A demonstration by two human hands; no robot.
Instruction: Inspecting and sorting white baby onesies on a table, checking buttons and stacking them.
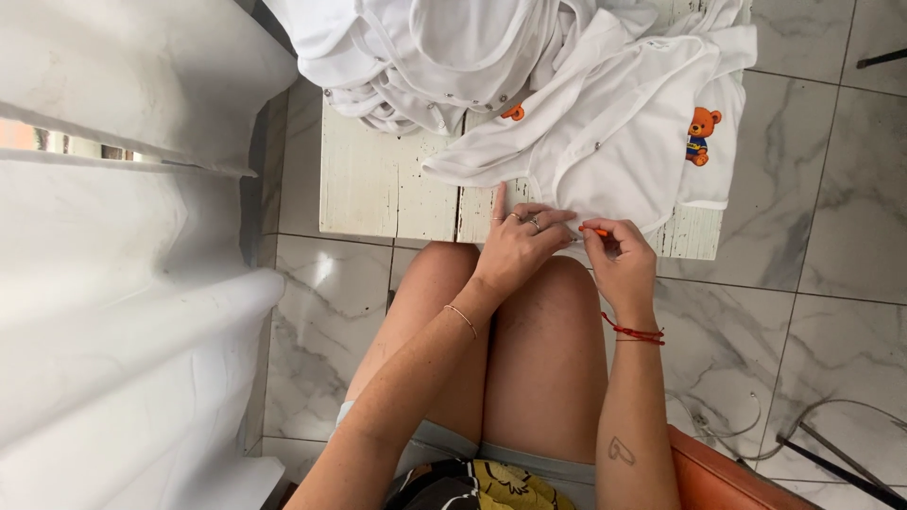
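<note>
Going from the left, a big white plastic shape (123,283) is filling that side, and its edges are running out of the picture. Next, one small white wooden table (378,189) is standing on the grey marble floor (822,264).

A pile of white baby clothes (425,57) is lying on the table. I cannot count how many, because they are bunched together and the top of the pile is cut off. One white baby garment (605,142) is spreading out flat toward the person. One orange teddy bear picture (701,135) is showing fully, and a second one (513,112) is peeking out, mostly hidden.

Two hands are working at the near edge of the garment. The left hand (518,244) is pressing down flat on the cloth, fingers out, wearing two rings. The right hand (619,257) is pinching a tiny orange tool (595,230). Most of the tool is hidden inside the fingers, so its kind is hard to tell.

At the far right, some wires (831,444) are lying on the floor, partly cut off.
</note>
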